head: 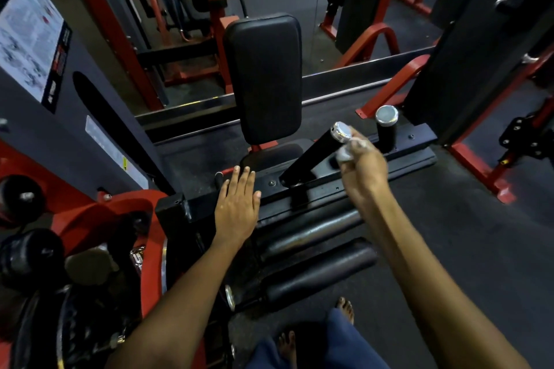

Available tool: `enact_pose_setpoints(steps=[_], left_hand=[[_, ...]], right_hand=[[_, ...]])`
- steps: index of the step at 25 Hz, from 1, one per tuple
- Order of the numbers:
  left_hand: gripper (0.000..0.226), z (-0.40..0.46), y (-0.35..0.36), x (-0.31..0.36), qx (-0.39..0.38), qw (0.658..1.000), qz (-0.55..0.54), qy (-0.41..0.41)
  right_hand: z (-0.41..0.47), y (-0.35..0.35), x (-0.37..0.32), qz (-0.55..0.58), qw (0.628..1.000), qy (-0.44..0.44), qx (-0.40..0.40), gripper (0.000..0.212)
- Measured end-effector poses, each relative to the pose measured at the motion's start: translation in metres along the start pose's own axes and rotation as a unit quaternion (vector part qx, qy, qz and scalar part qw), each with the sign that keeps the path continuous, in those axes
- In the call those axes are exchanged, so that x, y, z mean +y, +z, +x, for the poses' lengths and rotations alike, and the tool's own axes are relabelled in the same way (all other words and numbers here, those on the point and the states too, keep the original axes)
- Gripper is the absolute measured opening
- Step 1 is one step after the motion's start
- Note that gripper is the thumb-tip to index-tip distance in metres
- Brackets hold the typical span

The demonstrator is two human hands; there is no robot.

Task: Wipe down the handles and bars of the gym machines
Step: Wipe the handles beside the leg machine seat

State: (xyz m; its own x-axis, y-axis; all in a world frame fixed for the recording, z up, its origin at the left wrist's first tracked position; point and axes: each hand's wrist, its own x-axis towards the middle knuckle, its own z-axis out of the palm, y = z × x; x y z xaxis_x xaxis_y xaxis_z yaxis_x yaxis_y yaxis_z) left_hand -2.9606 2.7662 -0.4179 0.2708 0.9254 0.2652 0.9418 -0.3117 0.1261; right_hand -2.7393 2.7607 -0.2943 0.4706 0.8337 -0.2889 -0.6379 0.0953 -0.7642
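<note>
Item: near handle [311, 156], black grip with chrome end cap, lying just to the inside of your right hand [364, 168]; its long axis runs from the cap beside your fingers down and toward your left hand [238, 207], ending at the black crossbar [299, 189]. Item: white cloth [344, 154], bunched in the curled fingers of your right hand, close to the capped end, contact with it not certain. Item: far handle [386, 129], a second capped grip, standing just beyond your right hand. Item: your left hand, fingers straight and flat on the crossbar, holding nothing, well apart from your right. Item: back pad [263, 78], upright, beyond both hands. Note: your right hand is much the nearer to the near handle, so a wipe would likely run from the cap down along that axis toward your left.
</note>
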Motion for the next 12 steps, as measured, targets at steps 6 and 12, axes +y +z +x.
enact_pose_setpoints(steps=[6, 12], left_hand=[[0.053, 0.002, 0.0, 0.0, 0.0, 1.0, -0.004, 0.002], [0.053, 0.002, 0.001, -0.001, 0.003, 1.0, -0.007, 0.009]], right_hand=[[-0.038, 0.002, 0.084, -0.241, 0.97, -0.032, -0.01, 0.035], [-0.02, 0.018, 0.023, -0.142, 0.982, -0.088, 0.085, 0.039]])
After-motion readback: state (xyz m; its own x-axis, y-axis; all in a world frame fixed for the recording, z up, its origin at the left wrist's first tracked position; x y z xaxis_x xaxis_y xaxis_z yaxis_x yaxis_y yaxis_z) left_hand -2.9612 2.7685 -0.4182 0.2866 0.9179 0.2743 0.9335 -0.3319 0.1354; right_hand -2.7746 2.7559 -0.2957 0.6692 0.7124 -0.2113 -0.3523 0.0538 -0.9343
